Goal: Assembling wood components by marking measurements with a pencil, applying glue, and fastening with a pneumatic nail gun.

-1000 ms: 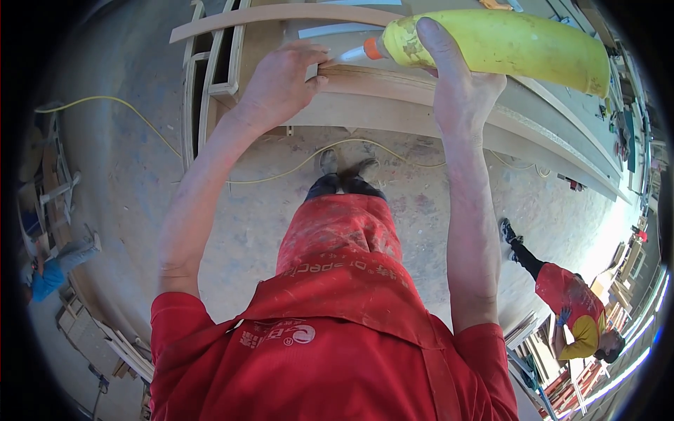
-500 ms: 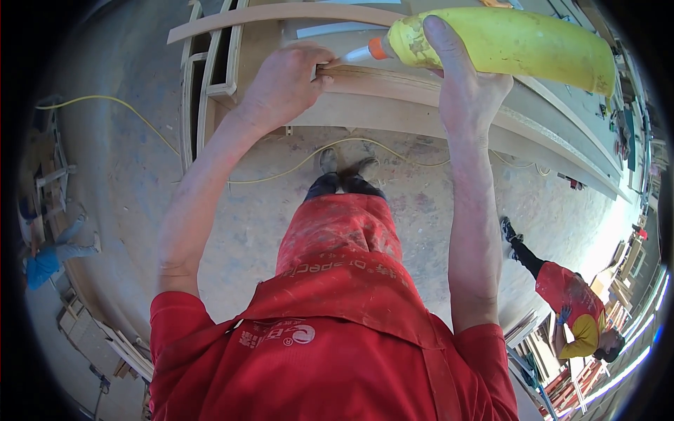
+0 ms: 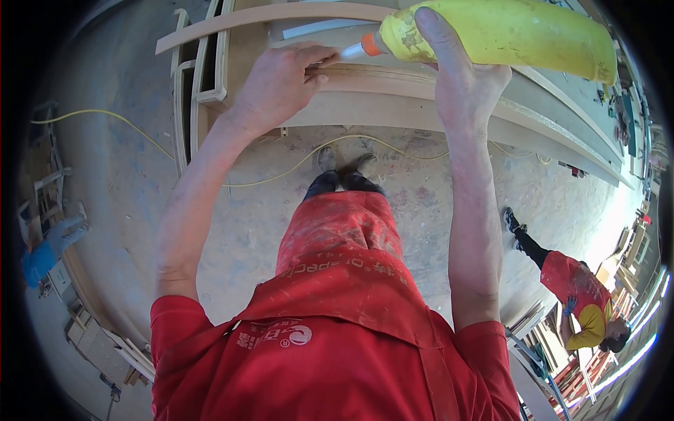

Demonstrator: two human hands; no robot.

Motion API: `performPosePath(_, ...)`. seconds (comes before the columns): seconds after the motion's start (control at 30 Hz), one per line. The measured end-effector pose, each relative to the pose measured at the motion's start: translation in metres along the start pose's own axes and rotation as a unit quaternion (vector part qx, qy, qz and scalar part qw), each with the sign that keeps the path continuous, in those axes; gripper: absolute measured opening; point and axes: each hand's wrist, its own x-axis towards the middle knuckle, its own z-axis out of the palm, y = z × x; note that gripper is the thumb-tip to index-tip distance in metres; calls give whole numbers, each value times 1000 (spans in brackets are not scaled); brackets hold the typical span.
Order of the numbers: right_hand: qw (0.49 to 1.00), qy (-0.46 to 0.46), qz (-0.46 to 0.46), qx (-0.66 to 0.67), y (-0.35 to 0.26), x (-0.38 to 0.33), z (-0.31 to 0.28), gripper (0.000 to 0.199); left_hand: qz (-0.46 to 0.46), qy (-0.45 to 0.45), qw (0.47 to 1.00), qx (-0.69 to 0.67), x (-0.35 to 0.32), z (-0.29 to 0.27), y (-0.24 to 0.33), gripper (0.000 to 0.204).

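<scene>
My right hand (image 3: 467, 88) is wrapped around a yellow squeeze bottle (image 3: 519, 38), its thumb along the upper side. The bottle lies nearly level, and its orange collar (image 3: 370, 45) and pale nozzle (image 3: 351, 52) point left toward my left hand (image 3: 277, 88). That hand is closed, fingertips bent together at the nozzle's tip, over the end of a long wooden piece (image 3: 379, 82). What lies between the left fingers is too hidden to make out. Beyond them a curved, thin wooden strip (image 3: 281, 12) runs across the work.
Upright wooden frame parts (image 3: 210, 70) stand left of my left hand. A yellow hose (image 3: 281, 177) crosses the floor near my feet. One person in a red apron (image 3: 572, 281) is at the right, another in blue (image 3: 45, 259) at the far left. Stacked timber (image 3: 554, 344) lies lower right.
Both hands and the bottle have shifted slightly left and up in the picture, with the nozzle still at my left fingertips. The wooden parts have shifted left too.
</scene>
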Motion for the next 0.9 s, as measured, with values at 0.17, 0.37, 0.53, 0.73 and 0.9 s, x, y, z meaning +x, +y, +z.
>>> performPosePath(0.17, 1000, 3, 13, 16, -1, 8, -13, 27, 25, 6, 1000, -4, 10, 6, 8, 32)
performPosePath(0.37, 999, 14, 22, 45, 0, 20, -35, 29, 28, -2, 1000, -4, 28, 18, 24, 33)
performPosePath(0.53, 999, 8, 9, 43, 4, 30, -51, 28, 19, -9, 999, -34, 40, 32, 29, 34)
performPosePath(0.73, 999, 4, 38, 30, 12, 43, -83, 24, 24, -23, 999, -10, 60, 54, 48, 36)
performPosePath(0.9, 999, 14, 27, 39, 11, 58, -132, 23, 17, -32, 999, -27, 82, 81, 80, 37)
